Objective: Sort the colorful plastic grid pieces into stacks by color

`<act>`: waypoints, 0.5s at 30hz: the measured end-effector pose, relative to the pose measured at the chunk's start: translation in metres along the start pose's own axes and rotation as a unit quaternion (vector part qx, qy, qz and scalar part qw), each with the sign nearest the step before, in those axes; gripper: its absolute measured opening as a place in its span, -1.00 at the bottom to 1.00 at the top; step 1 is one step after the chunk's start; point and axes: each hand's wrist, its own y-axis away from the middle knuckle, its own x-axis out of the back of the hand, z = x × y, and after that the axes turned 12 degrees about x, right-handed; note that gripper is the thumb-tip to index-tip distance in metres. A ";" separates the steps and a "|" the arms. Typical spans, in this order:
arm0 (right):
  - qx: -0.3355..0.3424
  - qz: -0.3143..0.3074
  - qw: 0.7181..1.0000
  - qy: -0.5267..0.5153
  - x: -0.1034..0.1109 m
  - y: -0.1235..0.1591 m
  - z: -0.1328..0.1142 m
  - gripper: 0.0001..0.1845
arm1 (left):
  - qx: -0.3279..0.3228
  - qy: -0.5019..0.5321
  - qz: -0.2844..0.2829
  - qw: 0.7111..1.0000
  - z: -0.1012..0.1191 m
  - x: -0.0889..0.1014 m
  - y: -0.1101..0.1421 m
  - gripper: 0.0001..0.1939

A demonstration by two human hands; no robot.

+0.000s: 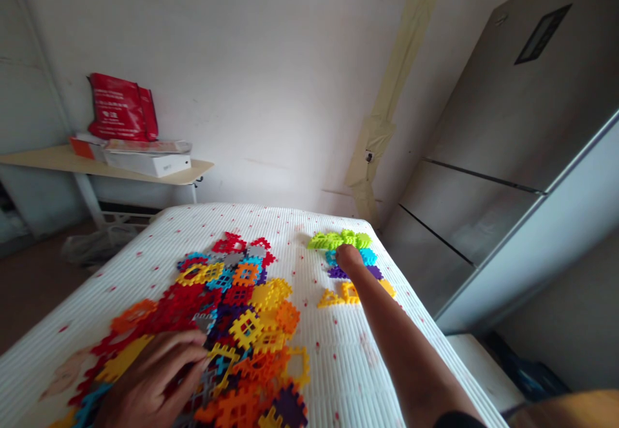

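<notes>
Interlocking plastic puzzle pieces with toothed edges lie in a wide mixed-colour pile [239, 296] on the left half of a table. My left hand [159, 376] is at the near side of this pile, fingers curled and their tips close together beside a yellow frame-shaped piece [225, 352]; whether it grips that piece is not clear. My right hand [349, 257] reaches across to the far right, closed over a row of light blue pieces [368, 256]. Its fingertips are hidden. Behind it lie lime green pieces [333, 241], with purple pieces [337, 272] and yellow pieces [350, 292] nearer me.
A white ribbed cover with small red marks [319, 344] lies over the table. At the back left, a side table [62, 159] carries a red bag [123, 107] and a white box [149, 162]. A tall grey refrigerator [476, 131] stands close along the right.
</notes>
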 end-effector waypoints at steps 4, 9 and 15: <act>-0.007 -0.012 1.000 0.005 -0.004 -0.003 0.002 -0.71 | -0.005 0.003 0.000 1.000 0.001 0.001 -0.002 -0.90; 0.001 -0.004 1.000 0.009 -0.005 -0.005 0.003 -0.74 | -0.001 0.013 0.014 1.000 0.007 0.002 -0.005 -0.88; 0.043 0.023 0.999 0.021 0.004 0.007 0.007 -0.68 | 0.014 0.015 0.015 1.000 0.010 0.003 -0.006 -0.86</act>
